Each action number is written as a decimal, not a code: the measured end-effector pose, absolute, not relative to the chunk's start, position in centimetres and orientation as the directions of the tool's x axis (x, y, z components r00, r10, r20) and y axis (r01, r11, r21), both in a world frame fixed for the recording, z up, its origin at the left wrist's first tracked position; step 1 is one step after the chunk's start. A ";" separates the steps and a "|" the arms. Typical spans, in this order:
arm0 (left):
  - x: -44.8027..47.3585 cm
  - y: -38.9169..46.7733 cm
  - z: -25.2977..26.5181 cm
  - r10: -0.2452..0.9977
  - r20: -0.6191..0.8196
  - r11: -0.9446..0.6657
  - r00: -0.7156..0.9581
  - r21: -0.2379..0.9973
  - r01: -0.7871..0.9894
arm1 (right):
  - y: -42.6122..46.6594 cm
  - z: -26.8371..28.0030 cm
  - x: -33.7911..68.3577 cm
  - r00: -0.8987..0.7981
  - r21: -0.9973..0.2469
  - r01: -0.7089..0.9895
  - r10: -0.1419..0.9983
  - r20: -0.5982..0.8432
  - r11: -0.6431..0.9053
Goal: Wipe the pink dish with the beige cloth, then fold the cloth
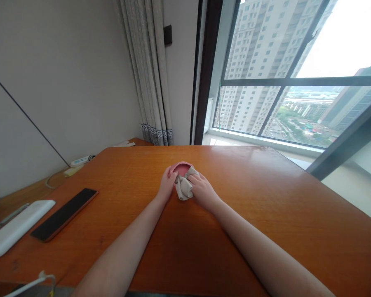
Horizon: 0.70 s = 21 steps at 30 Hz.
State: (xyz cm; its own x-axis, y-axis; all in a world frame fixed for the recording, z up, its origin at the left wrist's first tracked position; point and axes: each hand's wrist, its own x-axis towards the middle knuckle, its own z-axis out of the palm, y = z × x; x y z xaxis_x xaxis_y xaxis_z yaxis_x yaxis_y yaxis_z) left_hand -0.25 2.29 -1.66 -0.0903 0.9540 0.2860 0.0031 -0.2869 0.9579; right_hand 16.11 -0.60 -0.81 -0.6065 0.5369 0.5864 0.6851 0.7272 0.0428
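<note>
A small pink bowl-like dish [182, 168] is tipped so that its hollow faces me, at the middle of the wooden table [136, 173]. My left hand [167, 181] grips its left rim, fingers closed round the edge. In my right hand [202, 188] is a light grey cloth [184, 187], bunched up and pressed against the dish's inside and right edge. Part of the cloth hangs below the dish. The fingertips of my right hand are partly hidden in its folds.
On the left lie a dark phone [64, 214] and a white flat device [20, 227]. A white cable [31, 284] crosses the near left edge. Farther back are a power strip [80, 161], a curtain [153, 82] and a window [266, 82].
</note>
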 end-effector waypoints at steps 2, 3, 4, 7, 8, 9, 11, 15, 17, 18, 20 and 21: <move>0.2 1.9 -1.6 0.957 0.271 -0.279 -0.102 0.957 -0.081 | -0.4 -1.0 16.4 -0.582 0.053 0.705 0.534 0.613 0.708; 0.7 1.6 -1.7 0.962 0.253 -0.267 -0.106 0.952 -0.150 | -0.3 -1.2 16.5 -0.571 0.050 0.712 0.537 0.621 0.700; 1.1 1.3 -1.8 0.968 0.229 -0.247 -0.103 0.942 -0.228 | -0.2 -1.3 16.6 -0.558 0.039 0.720 0.545 0.625 0.693; 2.4 0.6 -2.3 0.982 0.171 -0.188 -0.078 0.912 -0.366 | -0.2 -1.6 16.6 -0.512 -0.026 0.738 0.584 0.629 0.675; 2.6 0.4 -2.4 0.982 0.165 -0.187 -0.090 0.916 -0.354 | -0.3 -1.7 16.5 -0.501 -0.052 0.735 0.594 0.630 0.676; 2.6 0.4 -2.4 0.979 0.170 -0.197 -0.111 0.929 -0.313 | -0.4 -1.7 16.4 -0.492 -0.077 0.729 0.599 0.632 0.681; 2.2 0.5 -2.3 0.965 0.213 -0.239 -0.156 0.956 -0.171 | -0.6 -1.6 16.2 -0.486 -0.113 0.710 0.599 0.636 0.695; 0.5 1.0 -1.3 0.939 0.317 -0.308 -0.135 0.948 0.086 | -0.3 -1.0 16.7 -0.554 -0.058 0.662 0.541 0.632 0.747; 0.1 1.2 -0.9 0.941 0.322 -0.309 -0.107 0.944 0.118 | -0.1 -0.6 17.2 -0.604 -0.001 0.638 0.502 0.619 0.770; 0.1 1.2 -0.8 0.945 0.311 -0.301 -0.099 0.948 0.105 | 0.0 -0.5 17.3 -0.614 0.018 0.637 0.493 0.616 0.771; 0.5 0.9 -0.9 0.962 0.255 -0.257 -0.100 0.966 -0.003 | 0.0 -0.5 17.4 -0.606 0.035 0.651 0.491 0.625 0.759; 0.9 0.7 -1.1 0.970 0.219 -0.229 -0.107 0.970 -0.087 | 0.0 -0.6 17.3 -0.593 0.034 0.662 0.496 0.635 0.749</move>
